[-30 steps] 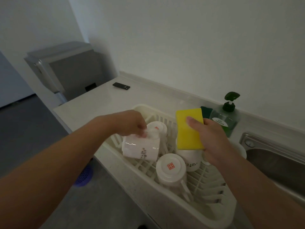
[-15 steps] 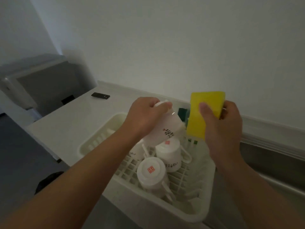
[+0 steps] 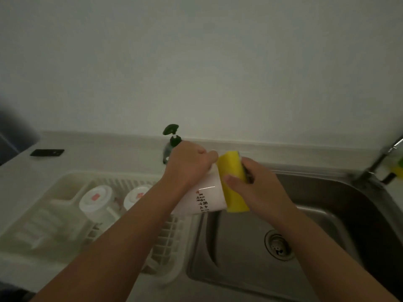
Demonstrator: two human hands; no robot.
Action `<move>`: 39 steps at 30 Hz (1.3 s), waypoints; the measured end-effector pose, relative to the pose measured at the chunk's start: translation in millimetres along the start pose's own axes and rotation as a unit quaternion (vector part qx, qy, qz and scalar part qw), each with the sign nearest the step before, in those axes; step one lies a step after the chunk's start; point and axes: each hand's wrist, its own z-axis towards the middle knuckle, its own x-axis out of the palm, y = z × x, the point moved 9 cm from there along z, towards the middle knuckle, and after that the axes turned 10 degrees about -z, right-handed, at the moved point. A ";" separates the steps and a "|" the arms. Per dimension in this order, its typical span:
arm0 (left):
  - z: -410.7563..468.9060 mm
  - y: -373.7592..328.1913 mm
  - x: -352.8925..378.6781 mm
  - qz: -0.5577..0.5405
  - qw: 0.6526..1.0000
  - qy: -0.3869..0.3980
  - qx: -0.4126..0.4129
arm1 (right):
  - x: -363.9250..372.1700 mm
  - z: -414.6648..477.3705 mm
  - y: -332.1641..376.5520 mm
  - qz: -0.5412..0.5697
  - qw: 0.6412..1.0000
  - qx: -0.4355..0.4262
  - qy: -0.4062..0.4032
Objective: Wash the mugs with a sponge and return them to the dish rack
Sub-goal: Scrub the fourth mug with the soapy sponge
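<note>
Far to the left of both grips, a small black object (image 3: 46, 152) lies flat on the tabletop (image 3: 24, 171), well apart from the work. Nearer, below and left of the left grip, the dish rack (image 3: 65, 178) holds a first upturned mug (image 3: 96, 200) and a second upturned mug (image 3: 136, 196). Both stand bottoms up, likely so that water runs off, and by the look of it they await their turn.

Just behind the left grip stands the soap bottle (image 3: 171, 138), its body partly hidden by the knuckles.

The left hand (image 3: 189, 164) has its fingers curled tight round the far end of the held mug (image 3: 205, 197), which tilts down toward the person. Whether the fingers hook the handle is hidden. This grip seems meant to steady the mug against rubbing.

Touching the mug on the side away from that grip, the yellow sponge (image 3: 234, 186) bends over its wall. The right hand (image 3: 253, 188) pinches the sponge, thumb on the near face and fingers behind, pressing it onto the mug.

Below the two grips and to their right lies the sink (image 3: 239, 253), so drips should fall into the basin. Its drain (image 3: 278, 247) sits below the right grip. Far right, the faucet (image 3: 388, 158) shows no running water that I can make out.

I judge this to be early scrubbing of one mug.
</note>
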 end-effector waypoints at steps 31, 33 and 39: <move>-8.9 -64.3 139.3 -0.107 0.960 0.158 0.204 | -24.3 -35.6 -61.4 0.186 0.951 0.203 0.142; -3.6 -54.5 140.4 -0.109 0.967 0.158 0.165 | -26.2 -33.0 -60.8 0.079 0.971 0.160 0.160; -5.3 -12.3 158.6 -0.099 0.977 0.183 -0.041 | -12.1 -39.2 -74.3 -0.267 0.927 0.006 0.263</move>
